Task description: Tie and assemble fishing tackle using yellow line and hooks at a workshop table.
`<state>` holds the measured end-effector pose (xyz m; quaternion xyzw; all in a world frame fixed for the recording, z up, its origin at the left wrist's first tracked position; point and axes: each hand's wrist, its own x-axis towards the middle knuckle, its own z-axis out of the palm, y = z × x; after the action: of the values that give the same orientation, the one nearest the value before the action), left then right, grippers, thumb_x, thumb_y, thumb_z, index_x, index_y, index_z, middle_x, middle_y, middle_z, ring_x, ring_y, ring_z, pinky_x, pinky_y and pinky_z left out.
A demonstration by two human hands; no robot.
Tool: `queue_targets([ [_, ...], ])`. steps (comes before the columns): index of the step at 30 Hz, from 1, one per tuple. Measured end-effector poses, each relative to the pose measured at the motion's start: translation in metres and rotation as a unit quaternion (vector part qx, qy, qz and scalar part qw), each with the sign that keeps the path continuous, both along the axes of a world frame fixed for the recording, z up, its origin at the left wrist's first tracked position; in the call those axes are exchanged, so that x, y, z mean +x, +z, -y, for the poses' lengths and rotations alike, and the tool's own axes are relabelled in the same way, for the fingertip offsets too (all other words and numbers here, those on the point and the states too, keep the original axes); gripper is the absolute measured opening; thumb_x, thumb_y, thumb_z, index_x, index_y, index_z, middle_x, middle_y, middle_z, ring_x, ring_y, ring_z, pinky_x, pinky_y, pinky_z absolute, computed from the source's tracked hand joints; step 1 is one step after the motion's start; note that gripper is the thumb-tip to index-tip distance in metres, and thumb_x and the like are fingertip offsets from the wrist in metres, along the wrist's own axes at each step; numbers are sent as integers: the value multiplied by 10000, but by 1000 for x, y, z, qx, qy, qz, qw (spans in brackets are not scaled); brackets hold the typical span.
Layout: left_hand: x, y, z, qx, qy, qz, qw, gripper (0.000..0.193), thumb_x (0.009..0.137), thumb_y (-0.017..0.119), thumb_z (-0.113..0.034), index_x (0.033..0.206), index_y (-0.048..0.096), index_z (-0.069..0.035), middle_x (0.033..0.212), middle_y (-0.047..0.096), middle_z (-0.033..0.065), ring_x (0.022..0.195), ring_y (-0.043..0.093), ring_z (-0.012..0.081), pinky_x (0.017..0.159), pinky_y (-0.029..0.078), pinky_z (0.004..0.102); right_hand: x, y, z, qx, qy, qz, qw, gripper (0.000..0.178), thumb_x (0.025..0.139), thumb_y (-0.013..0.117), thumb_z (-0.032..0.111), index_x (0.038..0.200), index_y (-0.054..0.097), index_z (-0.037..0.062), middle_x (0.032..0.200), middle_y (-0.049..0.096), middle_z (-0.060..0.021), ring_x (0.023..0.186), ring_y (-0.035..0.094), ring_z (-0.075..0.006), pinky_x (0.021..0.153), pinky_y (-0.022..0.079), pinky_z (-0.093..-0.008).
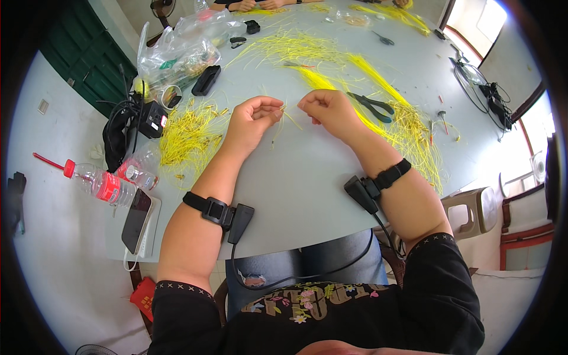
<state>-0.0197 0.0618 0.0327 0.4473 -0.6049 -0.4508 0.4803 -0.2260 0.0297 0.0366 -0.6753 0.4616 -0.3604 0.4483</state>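
A: Yellow strand (294, 120), where?
B: Left hand (249, 122) pinches it between thumb and finger, well in from the worktop's (296, 195) near edge. Long axis slants rightward, toward that edge.
A: Right hand (333, 112)?
B: Just right of it, farther than left; fingers curled, can't tell if gripping. Pliers (379, 105) just beside, toward worktop's right edge.
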Motion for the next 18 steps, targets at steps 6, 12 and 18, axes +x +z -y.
queue_targets([
  [6, 0, -1, 1, 10, -4, -18, 1000, 252, 822, 667, -57, 1062, 632, 12, 955, 657, 53, 882, 609, 107, 797, 472, 235, 1, 1, 0, 3, -21, 16, 1000, 183, 867, 666, 208, 905, 681, 30, 702, 583, 25, 621, 530, -67, 583, 437, -215],
  [12, -2, 2, -2, 11, -10, -33, 999, 258, 816, 671, -57, 1061, 630, 12, 948, 653, 50, 880, 606, 106, 797, 472, 234, 0, 1, 1, 7, -28, 29, 999, 169, 874, 655, 185, 903, 685, 22, 718, 593, 14, 629, 539, -73, 603, 456, -215],
  [18, -2, 0, -1, 7, -11, -29, 999, 267, 807, 685, -45, 1062, 627, 10, 955, 649, 49, 898, 601, 106, 807, 474, 236, 2, 3, -2, 39, -5, 61, 997, 160, 874, 650, 171, 903, 683, 17, 727, 606, 3, 636, 550, -76, 608, 463, -218],
])
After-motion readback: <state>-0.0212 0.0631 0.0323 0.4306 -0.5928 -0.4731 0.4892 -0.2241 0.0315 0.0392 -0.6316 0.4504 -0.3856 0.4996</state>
